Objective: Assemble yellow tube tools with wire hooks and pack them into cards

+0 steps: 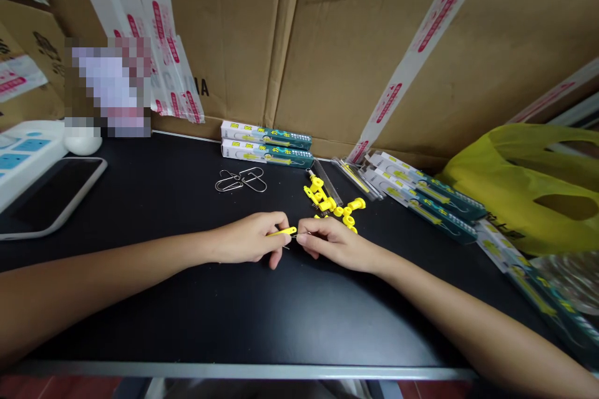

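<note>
Above the middle of the black table my two hands almost meet. My left hand (259, 238) is closed on a small flat yellow plastic piece (289, 230) with a hole at its end. A thin metal wire shows by its fingers. My right hand (334, 240) is pinched at the same spot, its fingertips on something thin and metallic, too small to make out. Just beyond it lie several loose yellow plastic parts (327, 204), with small springs among them. Several bent metal wire hooks (241, 179) rest farther left.
Printed boxes (266, 153) lie at the back, with more boxes (428, 199) to the right. Clear plastic tubes (358, 177) sit between them. A yellow plastic bag (524, 181) is at right. A phone (51, 193) and power strip (28, 153) occupy the left. Cardboard (243, 31) walls the back.
</note>
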Demonstrator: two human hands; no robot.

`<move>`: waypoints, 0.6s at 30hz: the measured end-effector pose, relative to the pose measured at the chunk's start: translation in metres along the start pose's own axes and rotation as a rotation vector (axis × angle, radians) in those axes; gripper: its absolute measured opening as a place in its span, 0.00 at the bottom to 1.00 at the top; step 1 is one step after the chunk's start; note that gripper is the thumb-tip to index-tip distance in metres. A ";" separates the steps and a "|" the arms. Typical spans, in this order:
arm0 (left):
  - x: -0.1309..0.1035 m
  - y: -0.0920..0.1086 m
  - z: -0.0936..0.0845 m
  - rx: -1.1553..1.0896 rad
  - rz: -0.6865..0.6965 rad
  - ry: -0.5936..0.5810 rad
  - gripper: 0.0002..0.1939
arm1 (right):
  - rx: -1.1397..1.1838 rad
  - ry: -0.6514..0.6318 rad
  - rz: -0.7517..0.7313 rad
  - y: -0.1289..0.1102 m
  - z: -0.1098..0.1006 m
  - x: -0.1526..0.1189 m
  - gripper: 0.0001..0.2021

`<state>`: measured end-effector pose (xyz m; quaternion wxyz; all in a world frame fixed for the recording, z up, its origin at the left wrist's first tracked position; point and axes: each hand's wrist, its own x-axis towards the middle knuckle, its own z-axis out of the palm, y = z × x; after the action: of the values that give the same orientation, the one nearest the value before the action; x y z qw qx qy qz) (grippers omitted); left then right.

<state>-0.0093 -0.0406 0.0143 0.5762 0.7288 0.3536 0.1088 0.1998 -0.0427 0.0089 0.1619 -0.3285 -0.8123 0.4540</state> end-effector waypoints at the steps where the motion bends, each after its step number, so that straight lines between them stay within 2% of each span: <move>1: 0.000 0.000 0.000 -0.002 -0.004 -0.001 0.11 | 0.003 -0.015 0.005 0.000 0.000 0.000 0.17; 10: 0.002 -0.001 -0.001 -0.106 -0.026 -0.013 0.12 | 0.066 0.009 0.017 0.002 0.001 -0.001 0.18; 18: 0.001 0.002 -0.003 -0.090 -0.128 -0.047 0.12 | -0.140 0.148 -0.035 0.005 0.009 -0.001 0.16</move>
<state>-0.0092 -0.0377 0.0166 0.6223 0.6804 0.3808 0.0702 0.1977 -0.0473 -0.0003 0.2058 -0.3575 -0.8334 0.3677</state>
